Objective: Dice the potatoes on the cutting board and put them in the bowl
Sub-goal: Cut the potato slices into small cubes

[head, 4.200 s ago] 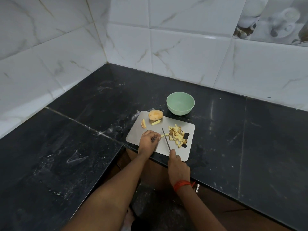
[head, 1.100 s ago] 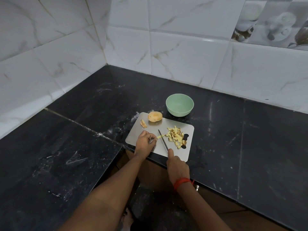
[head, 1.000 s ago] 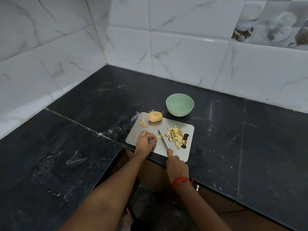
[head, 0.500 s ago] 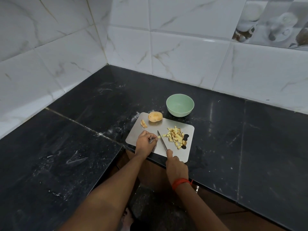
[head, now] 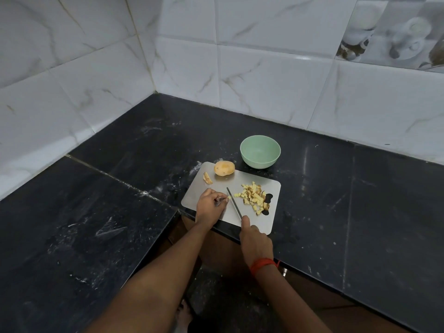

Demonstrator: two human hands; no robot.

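Head view: I see my left hand point(head: 209, 207) pinching a potato strip point(head: 228, 197), now a shorter stub than a second ago, while the right hand point(head: 255, 243) grips the knife point(head: 234, 204) beside it. The diced pile point(head: 254, 198) sits on the cutting board point(head: 240, 179) — bowl point(head: 260, 153) empty, whole potato point(head: 224, 168) uncut
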